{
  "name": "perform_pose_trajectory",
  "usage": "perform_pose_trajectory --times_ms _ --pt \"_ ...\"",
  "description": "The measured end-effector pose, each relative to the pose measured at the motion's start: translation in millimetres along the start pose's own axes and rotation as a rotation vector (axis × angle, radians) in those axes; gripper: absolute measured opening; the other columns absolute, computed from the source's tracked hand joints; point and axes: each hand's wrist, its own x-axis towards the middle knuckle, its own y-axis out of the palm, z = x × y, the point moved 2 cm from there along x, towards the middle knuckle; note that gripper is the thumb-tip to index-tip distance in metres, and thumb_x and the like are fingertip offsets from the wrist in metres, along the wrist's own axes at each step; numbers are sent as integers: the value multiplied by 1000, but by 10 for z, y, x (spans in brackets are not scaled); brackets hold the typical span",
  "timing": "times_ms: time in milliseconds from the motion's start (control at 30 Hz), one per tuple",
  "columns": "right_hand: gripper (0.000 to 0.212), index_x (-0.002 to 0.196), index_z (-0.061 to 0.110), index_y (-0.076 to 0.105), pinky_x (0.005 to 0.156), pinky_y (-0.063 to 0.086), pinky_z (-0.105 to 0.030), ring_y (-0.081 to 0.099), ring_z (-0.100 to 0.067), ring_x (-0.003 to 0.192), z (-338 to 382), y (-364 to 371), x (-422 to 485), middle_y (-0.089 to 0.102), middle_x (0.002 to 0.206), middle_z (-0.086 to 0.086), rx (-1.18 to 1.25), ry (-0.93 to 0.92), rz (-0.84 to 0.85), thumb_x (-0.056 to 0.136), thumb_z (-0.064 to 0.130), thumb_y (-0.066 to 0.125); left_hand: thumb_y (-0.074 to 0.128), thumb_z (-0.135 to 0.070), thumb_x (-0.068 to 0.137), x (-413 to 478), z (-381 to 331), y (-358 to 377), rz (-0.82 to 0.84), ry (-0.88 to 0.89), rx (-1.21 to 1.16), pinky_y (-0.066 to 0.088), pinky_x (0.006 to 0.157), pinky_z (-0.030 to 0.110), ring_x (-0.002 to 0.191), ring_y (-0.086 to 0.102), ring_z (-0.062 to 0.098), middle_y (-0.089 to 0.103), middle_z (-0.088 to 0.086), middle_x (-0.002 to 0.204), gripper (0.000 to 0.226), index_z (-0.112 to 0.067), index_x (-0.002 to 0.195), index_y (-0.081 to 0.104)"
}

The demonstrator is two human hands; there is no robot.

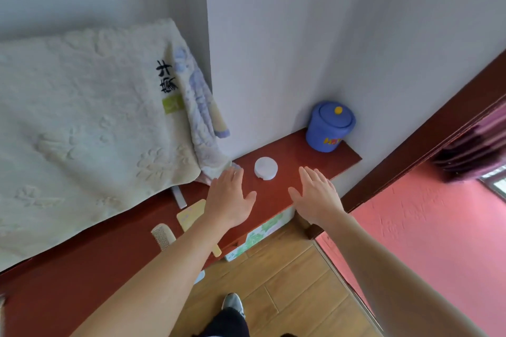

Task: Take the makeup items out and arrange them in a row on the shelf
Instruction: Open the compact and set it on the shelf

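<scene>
sitting on the red-brown shelf, the white round makeup case lies flat with its lid up, about midway along the board and a little out from the white wall. nothing touches it. the left hand is just beside it on the near left, and the right hand is near it on the near right, so the case sits between and slightly beyond the two sets of fingertips. both hands are palm down with fingers straight and spread, thumbs pointing toward each other, holding nothing; whether the palms rest on the shelf or hover over it cannot be told. at the far right end of the shelf a blue lidded pot with a yellow knob stands upright in the corner against the wall, well apart from the case. the left fingertips reach the lower edge of a pale patterned cloth, which hangs beside a large cream towel with black characters on it. under the left forearm lie a flat yellow item, a cream comb and a thin white strip. below the shelf edge shows a box with green floral print, then the wood floor and a grey shoe. a pink wall fills the right side.
</scene>
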Motion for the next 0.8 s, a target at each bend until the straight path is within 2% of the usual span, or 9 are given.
perform_pose_trajectory --times_ms 200,367,600,800 --pt "76 156 16 18 121 20 -41 15 -23 150 -146 -159 641 20 162 -3 0 -61 83 95 46 51 61 -51 90 504 -112 92 105 -43 -42 18 121 37 152 15 23 18 10 164 89 -14 156 16" --pt "79 154 18 23 116 30 -39 26 -21 145 -137 -145 1194 27 159 0 7 -223 189 89 43 62 72 -45 83 757 -84 240 146 -147 -173 25 120 36 150 19 16 24 1 162 97 -19 156 15" --pt "86 153 19 25 112 33 -35 32 -21 141 -123 147 1837 30 156 1 -71 -528 339 83 43 69 77 -41 80 850 -138 686 12 -388 -316 31 117 35 148 22 12 20 -7 163 102 -26 156 11" --pt "97 153 21 22 110 37 -40 33 -22 139 -97 447 2123 30 156 2 -156 -679 397 76 48 75 82 -41 76 986 -183 1129 -128 -483 -328 25 119 30 148 24 14 22 -3 163 110 -22 157 9"
